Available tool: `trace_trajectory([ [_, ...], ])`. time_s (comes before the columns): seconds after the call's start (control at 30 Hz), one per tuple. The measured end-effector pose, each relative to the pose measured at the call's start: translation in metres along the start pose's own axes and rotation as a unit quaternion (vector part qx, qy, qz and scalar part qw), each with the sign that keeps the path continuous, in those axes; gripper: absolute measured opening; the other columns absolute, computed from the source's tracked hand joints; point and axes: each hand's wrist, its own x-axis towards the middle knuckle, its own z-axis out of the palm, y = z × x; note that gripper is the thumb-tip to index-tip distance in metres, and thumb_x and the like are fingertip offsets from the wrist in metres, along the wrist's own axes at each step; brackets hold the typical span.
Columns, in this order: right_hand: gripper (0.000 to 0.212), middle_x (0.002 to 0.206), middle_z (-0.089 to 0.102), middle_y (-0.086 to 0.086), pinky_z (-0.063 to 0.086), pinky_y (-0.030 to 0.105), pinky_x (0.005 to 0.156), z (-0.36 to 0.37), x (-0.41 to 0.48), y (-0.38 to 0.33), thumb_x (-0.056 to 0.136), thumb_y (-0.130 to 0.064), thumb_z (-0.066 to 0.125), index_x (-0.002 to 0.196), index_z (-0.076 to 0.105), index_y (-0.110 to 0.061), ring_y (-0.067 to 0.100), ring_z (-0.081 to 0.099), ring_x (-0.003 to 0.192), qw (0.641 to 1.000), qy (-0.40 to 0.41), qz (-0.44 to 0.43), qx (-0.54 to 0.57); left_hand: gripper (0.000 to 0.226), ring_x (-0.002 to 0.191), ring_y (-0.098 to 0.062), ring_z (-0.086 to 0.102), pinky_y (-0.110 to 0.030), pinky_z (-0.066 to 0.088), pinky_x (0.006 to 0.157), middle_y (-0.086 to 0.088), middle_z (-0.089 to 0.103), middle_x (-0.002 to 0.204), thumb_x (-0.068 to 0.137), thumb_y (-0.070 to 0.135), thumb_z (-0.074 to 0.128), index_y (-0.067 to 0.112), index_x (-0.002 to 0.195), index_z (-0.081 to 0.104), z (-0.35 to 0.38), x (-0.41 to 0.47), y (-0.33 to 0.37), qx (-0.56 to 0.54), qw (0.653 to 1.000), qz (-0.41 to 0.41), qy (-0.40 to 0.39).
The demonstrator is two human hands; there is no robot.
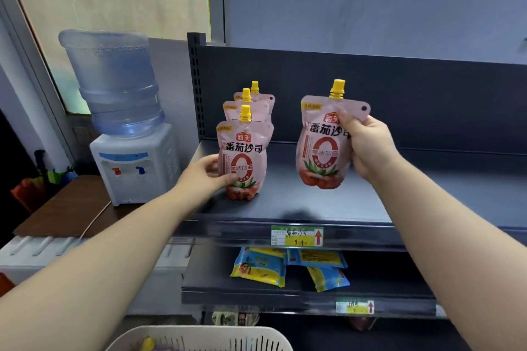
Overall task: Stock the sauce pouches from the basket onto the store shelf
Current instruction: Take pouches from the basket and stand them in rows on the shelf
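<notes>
Our right hand (pixel 368 148) grips a pink spouted sauce pouch with yellow cap (pixel 319 145) by its upper right edge, over the dark metal shelf (pixel 399 196). Our left hand (pixel 205 172) clasps the front standing pouch (pixel 243 159) of a three-deep row at the shelf's left end. Blue-and-yellow flat packets (pixel 259 268) lie one tier below. Pouch fronts show a red ring and tomatoes.

Three pink plastic sauce pouches with yellow screw caps (pixel 258 114) stand upright, one behind another, at the left end of the dark grey metal store shelf (pixel 313 204); the left hand (pixel 208 174) grips the front pouch (pixel 245 151). The right hand (pixel 368 148) holds a fourth, identical pouch (pixel 319 145) upright over the shelf's middle. The white slotted plastic basket (pixel 199 336) sits low, below the shelves.
</notes>
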Motion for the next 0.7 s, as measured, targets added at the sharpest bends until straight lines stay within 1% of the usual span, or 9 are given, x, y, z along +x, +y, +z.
trace_trajectory([
  [0.1,0.010,0.088,0.073,0.006,0.057,0.038,0.068,0.003,0.040,0.014,0.090,-0.025,0.062,0.088,0.065,-0.015,0.022,0.071,0.076,1.000,0.016,0.017,0.002,0.043,0.107,-0.014,0.060,-0.041,0.042,0.103,0.019,0.062,0.103,0.074,0.024,0.077,0.048,0.100,0.052,-0.003,-0.003,-0.006,0.069,0.998,-0.006,-0.010],
  [0.2,0.009,0.084,0.071,0.003,0.056,0.031,0.061,0.006,0.076,0.030,0.090,-0.023,0.061,0.085,0.064,-0.017,0.018,0.069,0.071,1.000,0.012,0.028,-0.006,0.043,0.109,-0.012,0.054,-0.037,0.040,0.103,0.017,0.056,0.109,0.076,0.025,0.075,0.047,0.100,0.046,0.002,-0.007,-0.005,0.110,0.994,-0.004,-0.004],
  [0.27,0.009,0.084,0.072,0.003,0.056,0.033,0.064,0.008,0.098,0.039,0.091,-0.024,0.061,0.086,0.064,-0.017,0.018,0.069,0.073,0.999,-0.001,0.031,-0.017,0.047,0.109,-0.012,0.052,-0.031,0.039,0.100,0.014,0.054,0.111,0.076,0.022,0.076,0.050,0.096,0.043,0.004,-0.009,-0.004,0.121,0.993,-0.003,-0.001],
  [0.33,0.009,0.087,0.072,0.004,0.056,0.037,0.070,0.010,0.120,0.047,0.090,-0.025,0.062,0.087,0.065,-0.018,0.021,0.070,0.079,0.999,-0.014,0.035,-0.023,0.051,0.112,-0.011,0.052,-0.030,0.039,0.100,0.013,0.054,0.114,0.074,0.025,0.077,0.050,0.105,0.044,0.001,-0.010,-0.005,0.144,0.989,-0.012,0.008],
  [0.4,0.008,0.090,0.072,0.005,0.057,0.039,0.073,0.012,0.139,0.054,0.090,-0.026,0.061,0.089,0.065,-0.018,0.022,0.070,0.082,0.999,-0.026,0.038,-0.021,0.067,0.117,-0.011,0.052,-0.035,0.038,0.106,0.012,0.055,0.121,0.072,0.030,0.079,0.037,0.129,0.044,-0.003,-0.011,-0.008,0.167,0.985,-0.031,0.025],
  [0.47,0.008,0.093,0.072,0.005,0.057,0.041,0.077,0.012,0.153,0.065,0.090,-0.027,0.062,0.091,0.065,-0.019,0.024,0.070,0.087,0.998,-0.037,0.045,-0.027,0.078,0.119,-0.010,0.052,-0.038,0.038,0.108,0.012,0.055,0.123,0.071,0.030,0.079,0.027,0.139,0.039,-0.008,-0.014,-0.010,0.170,0.984,-0.041,0.044],
  [0.57,0.008,0.091,0.072,0.004,0.057,0.037,0.073,0.008,0.166,0.080,0.090,-0.027,0.062,0.091,0.064,-0.019,0.023,0.069,0.086,0.998,-0.024,0.049,-0.008,0.074,0.116,-0.008,0.053,-0.035,0.040,0.105,0.012,0.056,0.120,0.071,0.024,0.078,0.030,0.135,0.042,-0.013,-0.022,-0.011,0.159,0.984,-0.029,0.068],
  [0.63,0.009,0.087,0.071,0.003,0.056,0.031,0.065,0.007,0.172,0.083,0.090,-0.025,0.061,0.091,0.063,-0.017,0.019,0.069,0.080,0.998,-0.012,0.052,0.012,0.065,0.113,-0.007,0.054,-0.034,0.040,0.104,0.011,0.058,0.118,0.072,0.020,0.078,0.039,0.123,0.043,-0.016,-0.026,-0.010,0.155,0.985,-0.022,0.078],
  [0.7,0.009,0.088,0.070,0.004,0.056,0.031,0.065,0.007,0.179,0.083,0.090,-0.024,0.061,0.092,0.063,-0.015,0.019,0.069,0.079,0.998,-0.023,0.053,0.016,0.061,0.112,-0.008,0.056,-0.032,0.040,0.102,0.011,0.060,0.114,0.073,0.017,0.077,0.040,0.118,0.043,-0.018,-0.027,-0.009,0.153,0.985,-0.029,0.080],
])
